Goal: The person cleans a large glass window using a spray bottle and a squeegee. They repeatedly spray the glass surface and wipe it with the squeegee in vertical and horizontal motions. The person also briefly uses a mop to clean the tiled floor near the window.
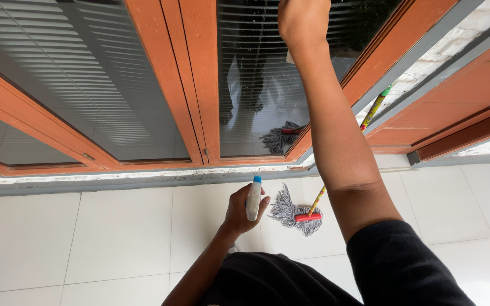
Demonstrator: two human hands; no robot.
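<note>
White floor tiles (120, 238) run up to orange-framed glass doors (256, 85). From the head camera, our left hand (244, 208) has its fingers wrapped around a blue-capped spray bottle (253, 198). Our right hand (303, 22) presses a pale cloth (290, 56) against the glass; we cannot tell its fingers' state. Just beside the bottle a grey mop (298, 211) leans.

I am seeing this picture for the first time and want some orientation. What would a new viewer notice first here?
First comes the right hand, raised to the top of the picture and pressed against the glass pane of an orange-framed door. Lower, near the middle, the left hand has its grip around a white spray bottle with a blue top. Just right of it a grey mop lies on the white floor tiles, its handle leaning against the door frame.
</note>
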